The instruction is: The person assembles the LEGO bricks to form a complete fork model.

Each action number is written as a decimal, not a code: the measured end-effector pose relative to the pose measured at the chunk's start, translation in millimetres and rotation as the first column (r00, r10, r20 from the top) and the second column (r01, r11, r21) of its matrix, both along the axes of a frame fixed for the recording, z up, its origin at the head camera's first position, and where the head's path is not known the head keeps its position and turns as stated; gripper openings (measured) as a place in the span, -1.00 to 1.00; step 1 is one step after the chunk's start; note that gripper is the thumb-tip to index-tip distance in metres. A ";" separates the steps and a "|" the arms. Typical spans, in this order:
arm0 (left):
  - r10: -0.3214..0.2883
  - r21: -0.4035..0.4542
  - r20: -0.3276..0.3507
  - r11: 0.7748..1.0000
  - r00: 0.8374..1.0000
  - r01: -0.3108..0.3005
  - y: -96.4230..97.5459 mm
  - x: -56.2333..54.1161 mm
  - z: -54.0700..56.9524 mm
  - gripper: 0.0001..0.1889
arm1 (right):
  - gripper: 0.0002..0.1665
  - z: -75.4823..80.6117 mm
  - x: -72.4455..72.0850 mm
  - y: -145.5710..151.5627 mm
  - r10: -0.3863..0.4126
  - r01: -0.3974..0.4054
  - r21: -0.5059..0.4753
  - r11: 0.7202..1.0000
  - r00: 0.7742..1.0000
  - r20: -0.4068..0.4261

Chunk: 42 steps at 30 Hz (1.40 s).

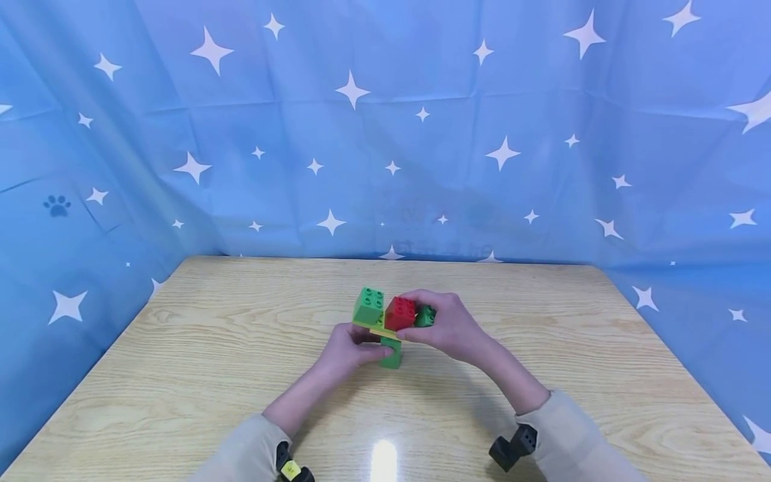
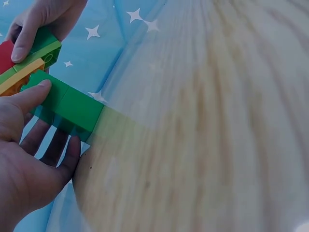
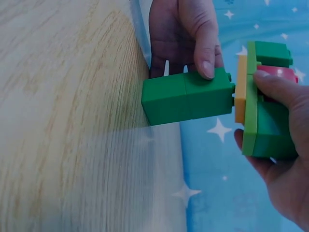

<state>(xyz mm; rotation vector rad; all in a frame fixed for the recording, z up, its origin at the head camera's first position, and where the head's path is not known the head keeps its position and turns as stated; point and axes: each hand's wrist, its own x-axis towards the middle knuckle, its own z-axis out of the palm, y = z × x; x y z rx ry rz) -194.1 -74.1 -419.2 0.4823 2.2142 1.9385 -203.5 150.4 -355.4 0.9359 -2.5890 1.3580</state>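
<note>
My left hand (image 1: 345, 349) holds two stacked green bricks (image 3: 188, 96) upright at the middle of the table, thumb on one side and fingers on the other. Just above them, my right hand (image 1: 444, 327) grips a toy-brick assembly by its red brick (image 1: 400, 314) and the green brick (image 1: 425, 316) beside it. Another green brick (image 1: 369, 306) sits at the assembly's left end. All three stand on a light green plate (image 3: 249, 116), with an orange plate (image 3: 240, 92) under it. Studs show in a narrow gap between the orange plate and the stack.
The wooden table (image 1: 241, 321) reaches out on all sides of the hands. A blue curtain (image 1: 391, 134) with white stars hangs behind and beside it. Small dark devices (image 1: 513, 447) sit at both sleeve cuffs.
</note>
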 end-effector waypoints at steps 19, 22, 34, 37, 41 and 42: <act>0.007 0.052 -0.087 0.999 0.996 -0.002 -22.9 -4.8 43.9 -0.22 | -0.42 11.6 -2.6 -0.6 0.056 -0.043 0.166 0.985 0.995 -0.076; -0.003 0.017 -0.114 1.000 0.994 0.005 -21.9 -6.4 49.4 -0.27 | -0.43 13.3 -3.1 -0.7 0.073 -0.057 0.182 0.982 0.994 -0.085; 0.009 0.025 -0.080 1.000 0.997 -0.007 -10.7 -8.1 49.4 -0.49 | -0.45 15.7 -4.8 -0.4 0.098 -0.075 0.179 0.981 0.988 -0.119; 0.025 0.022 -0.077 0.999 0.997 -0.023 -10.7 -8.1 47.4 -0.51 | -0.45 13.8 -4.3 -0.9 0.074 -0.053 0.161 0.986 0.988 -0.132; 0.041 0.016 -0.065 0.999 0.997 -0.040 -11.0 -8.0 45.2 -0.51 | -0.46 11.2 -2.6 -1.0 0.029 -0.016 0.115 0.993 0.993 -0.118; 0.044 0.013 -0.063 0.999 0.997 -0.043 -11.2 -8.2 44.4 -0.51 | -0.47 10.1 -2.5 -0.8 0.018 -0.008 0.098 0.995 0.994 -0.106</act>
